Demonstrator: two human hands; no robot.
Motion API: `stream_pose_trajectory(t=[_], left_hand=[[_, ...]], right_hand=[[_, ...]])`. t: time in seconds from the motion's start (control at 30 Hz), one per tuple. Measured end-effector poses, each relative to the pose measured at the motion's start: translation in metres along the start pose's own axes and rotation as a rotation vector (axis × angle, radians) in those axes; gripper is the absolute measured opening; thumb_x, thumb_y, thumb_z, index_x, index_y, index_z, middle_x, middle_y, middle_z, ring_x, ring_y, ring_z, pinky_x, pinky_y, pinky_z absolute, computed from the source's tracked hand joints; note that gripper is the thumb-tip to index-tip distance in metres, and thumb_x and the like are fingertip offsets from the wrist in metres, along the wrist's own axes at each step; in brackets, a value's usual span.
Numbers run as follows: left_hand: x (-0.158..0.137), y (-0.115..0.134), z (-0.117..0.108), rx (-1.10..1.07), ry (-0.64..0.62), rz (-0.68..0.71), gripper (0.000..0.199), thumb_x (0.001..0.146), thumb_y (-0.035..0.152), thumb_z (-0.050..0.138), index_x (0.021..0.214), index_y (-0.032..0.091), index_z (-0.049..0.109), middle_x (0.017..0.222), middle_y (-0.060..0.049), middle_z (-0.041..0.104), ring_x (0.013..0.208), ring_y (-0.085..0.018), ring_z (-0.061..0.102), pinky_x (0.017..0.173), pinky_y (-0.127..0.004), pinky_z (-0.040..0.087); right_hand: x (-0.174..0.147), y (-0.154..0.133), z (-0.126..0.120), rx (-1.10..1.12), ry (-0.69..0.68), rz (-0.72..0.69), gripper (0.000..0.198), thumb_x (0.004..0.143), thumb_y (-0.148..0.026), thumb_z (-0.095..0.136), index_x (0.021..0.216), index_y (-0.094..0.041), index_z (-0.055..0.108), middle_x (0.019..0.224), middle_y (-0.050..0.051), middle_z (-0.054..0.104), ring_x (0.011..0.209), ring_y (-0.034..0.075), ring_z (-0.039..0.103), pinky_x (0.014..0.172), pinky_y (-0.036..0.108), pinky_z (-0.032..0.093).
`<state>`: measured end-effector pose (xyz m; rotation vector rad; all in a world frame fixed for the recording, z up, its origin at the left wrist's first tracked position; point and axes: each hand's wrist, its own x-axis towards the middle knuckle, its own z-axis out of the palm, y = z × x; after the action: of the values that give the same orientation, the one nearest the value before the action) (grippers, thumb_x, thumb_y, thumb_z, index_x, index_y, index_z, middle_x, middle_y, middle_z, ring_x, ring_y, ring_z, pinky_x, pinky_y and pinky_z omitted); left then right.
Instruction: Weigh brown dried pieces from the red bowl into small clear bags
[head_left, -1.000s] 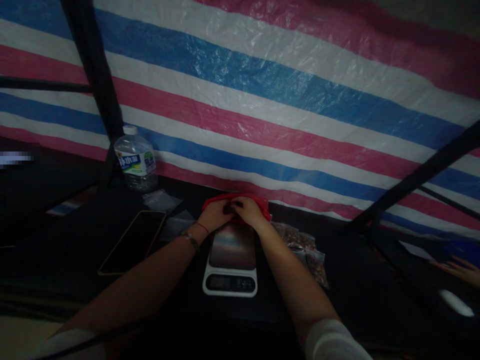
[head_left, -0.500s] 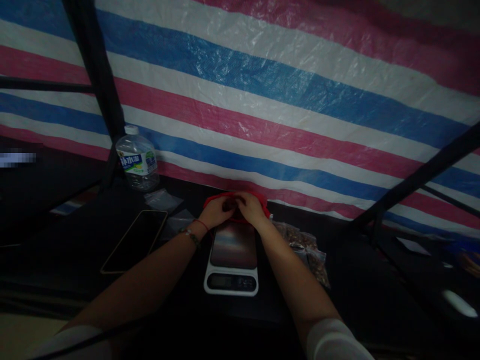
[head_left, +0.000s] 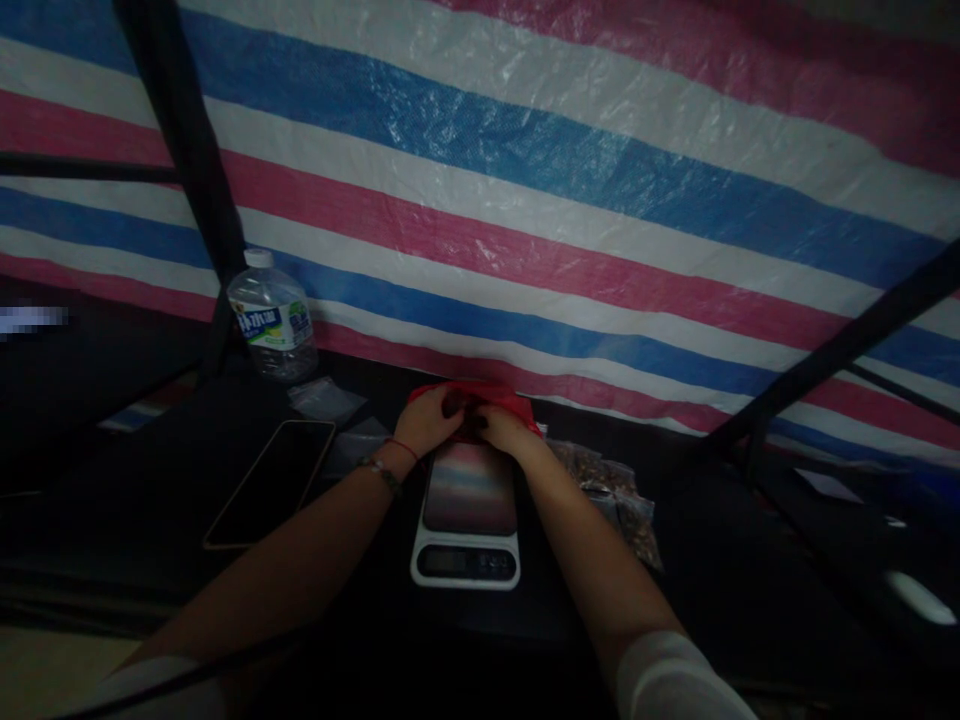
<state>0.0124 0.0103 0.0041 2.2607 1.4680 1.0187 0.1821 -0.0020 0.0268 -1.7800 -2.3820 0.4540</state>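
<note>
Behind a white kitchen scale [head_left: 466, 568], a red bag [head_left: 510, 400] lies at the foot of the striped sheet; it looks like thin plastic. Both hands are at the bag, close together. My left hand [head_left: 433, 420], with a red string and a beaded bracelet on the wrist, has its fingers curled on the bag's left part. The fingers of my right hand [head_left: 506, 432] are bent over its near right part. Shadow hides the fingertips and the bag's contents. The scale's metal plate [head_left: 471, 490] is bare, between my forearms.
Several small clear bags of brown bits [head_left: 607, 480] lie right of the scale. To the left are a phone [head_left: 271, 485], flat clear bags [head_left: 326, 398] and a large plastic bottle [head_left: 271, 320]. Dark metal posts [head_left: 176, 130] stand before the striped sheet [head_left: 480, 240].
My right hand has drawn slightly down and toward me, and the red bag's top looks flatter. My left hand stays at nearly the same place. The view has shifted a little.
</note>
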Motion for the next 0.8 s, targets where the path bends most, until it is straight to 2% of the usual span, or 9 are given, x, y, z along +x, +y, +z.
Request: stream_pose_trajectory(t=[0.1, 0.2, 0.33, 0.4, 0.47, 0.6, 0.73, 0.8], left_hand=[[0.0, 0.0, -0.001, 0.0, -0.009, 0.023, 0.038, 0.08, 0.033, 0.057, 0.115, 0.02, 0.06, 0.11, -0.007, 0.067, 0.102, -0.022, 0.062, 0.091, -0.032, 0.047], [0.0, 0.002, -0.003, 0.023, -0.047, 0.021, 0.037, 0.079, 0.032, 0.058, 0.114, 0.021, 0.061, 0.11, -0.007, 0.067, 0.102, -0.022, 0.062, 0.091, -0.031, 0.046], [-0.001, 0.005, -0.004, 0.06, -0.122, 0.033, 0.033, 0.077, 0.033, 0.059, 0.107, 0.021, 0.064, 0.103, -0.007, 0.069, 0.097, -0.023, 0.064, 0.086, -0.03, 0.048], [0.0, 0.005, -0.002, 0.068, -0.155, 0.064, 0.031, 0.077, 0.035, 0.059, 0.105, 0.022, 0.065, 0.1, -0.006, 0.07, 0.093, -0.023, 0.065, 0.083, -0.03, 0.048], [0.0, 0.005, 0.0, 0.076, -0.174, 0.075, 0.029, 0.078, 0.037, 0.058, 0.101, 0.022, 0.066, 0.096, -0.007, 0.071, 0.088, -0.023, 0.066, 0.078, -0.03, 0.048], [0.001, 0.004, 0.004, 0.075, -0.173, 0.03, 0.029, 0.079, 0.038, 0.056, 0.098, 0.019, 0.066, 0.092, -0.009, 0.07, 0.085, -0.023, 0.066, 0.074, -0.029, 0.048], [0.001, 0.002, 0.004, 0.058, -0.158, -0.008, 0.032, 0.079, 0.039, 0.057, 0.102, 0.019, 0.064, 0.093, -0.008, 0.07, 0.088, -0.023, 0.066, 0.075, -0.028, 0.048], [0.001, 0.001, 0.005, 0.046, -0.141, -0.012, 0.032, 0.079, 0.04, 0.057, 0.103, 0.019, 0.064, 0.093, -0.008, 0.071, 0.087, -0.023, 0.067, 0.074, -0.029, 0.048]], right_hand=[[0.004, 0.003, -0.001, -0.023, -0.002, 0.016, 0.028, 0.08, -0.008, 0.057, 0.104, -0.018, 0.069, 0.106, 0.007, 0.071, 0.091, 0.018, 0.066, 0.076, 0.022, 0.047], [0.008, 0.007, 0.0, 0.03, 0.064, 0.069, 0.026, 0.082, -0.01, 0.057, 0.103, -0.019, 0.07, 0.104, 0.006, 0.072, 0.092, 0.018, 0.067, 0.078, 0.022, 0.048], [0.014, 0.005, 0.0, 0.202, 0.274, 0.137, 0.025, 0.086, -0.016, 0.055, 0.106, -0.021, 0.068, 0.107, 0.004, 0.071, 0.098, 0.017, 0.065, 0.087, 0.026, 0.048], [0.015, 0.001, 0.001, 0.3, 0.38, 0.111, 0.024, 0.088, -0.017, 0.053, 0.107, -0.019, 0.068, 0.109, 0.006, 0.07, 0.101, 0.017, 0.064, 0.091, 0.027, 0.047], [0.015, -0.005, 0.002, 0.387, 0.429, 0.031, 0.025, 0.088, -0.015, 0.051, 0.107, -0.017, 0.067, 0.109, 0.007, 0.069, 0.102, 0.015, 0.063, 0.093, 0.026, 0.046], [0.011, -0.015, 0.005, 0.442, 0.407, -0.103, 0.03, 0.087, -0.01, 0.047, 0.105, -0.018, 0.068, 0.11, 0.006, 0.069, 0.104, 0.015, 0.062, 0.096, 0.027, 0.045], [0.008, -0.017, 0.003, 0.444, 0.371, -0.139, 0.039, 0.082, -0.003, 0.043, 0.107, -0.019, 0.068, 0.112, 0.004, 0.068, 0.107, 0.014, 0.061, 0.1, 0.028, 0.043], [0.007, -0.016, 0.0, 0.439, 0.371, -0.127, 0.038, 0.081, -0.003, 0.043, 0.105, -0.019, 0.069, 0.11, 0.005, 0.069, 0.104, 0.015, 0.062, 0.098, 0.028, 0.045]])
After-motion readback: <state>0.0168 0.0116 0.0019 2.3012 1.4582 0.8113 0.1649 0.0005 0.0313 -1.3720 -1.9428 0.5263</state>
